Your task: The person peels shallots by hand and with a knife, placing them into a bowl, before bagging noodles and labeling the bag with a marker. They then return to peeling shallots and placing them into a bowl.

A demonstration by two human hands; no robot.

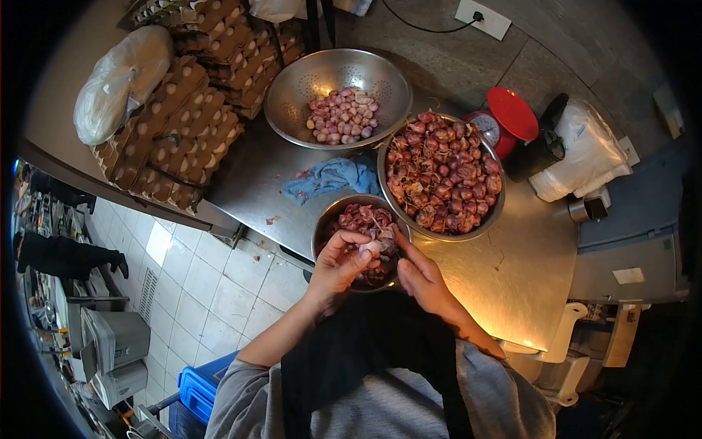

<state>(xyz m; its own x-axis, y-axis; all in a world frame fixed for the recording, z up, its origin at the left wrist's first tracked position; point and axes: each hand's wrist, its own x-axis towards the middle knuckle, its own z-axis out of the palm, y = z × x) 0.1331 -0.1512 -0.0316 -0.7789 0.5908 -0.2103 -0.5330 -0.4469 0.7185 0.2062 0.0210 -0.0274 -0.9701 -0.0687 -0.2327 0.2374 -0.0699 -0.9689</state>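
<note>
Two bare hands meet over a small steel bowl point(317, 234), the forearms slanting in from grey sleeves point(497, 380) on either side of a black apron point(358, 358). From where I stand, the left hand point(338, 269) is raised with its wrist bent inward, the index finger curled over and the thumb pressed up to meet it. Pinched between those fingers is a pale, pinkish shallot point(371, 249), held at the very tips and above the bowl's heap of reddish skins point(358, 218). The right hand point(422, 278) leans in from the other side, its index finger stretched along toward the shallot and its thumb bent lower down. Its fingertips are right at the shallot and the loose skin beside it, though I can't tell whether they grip either one.

Just past the right hand, touching or nearly touching the small bowl, sits a larger steel bowl point(447, 238) filled with unpeeled shallots point(442, 175). Farther back on the steel table point(504, 263) stands a perforated colander point(292, 99) with pale pink peeled shallots point(344, 117) gathered in its bottom. A crumpled blue cloth point(338, 178) lies between the colander and the small bowl.
</note>
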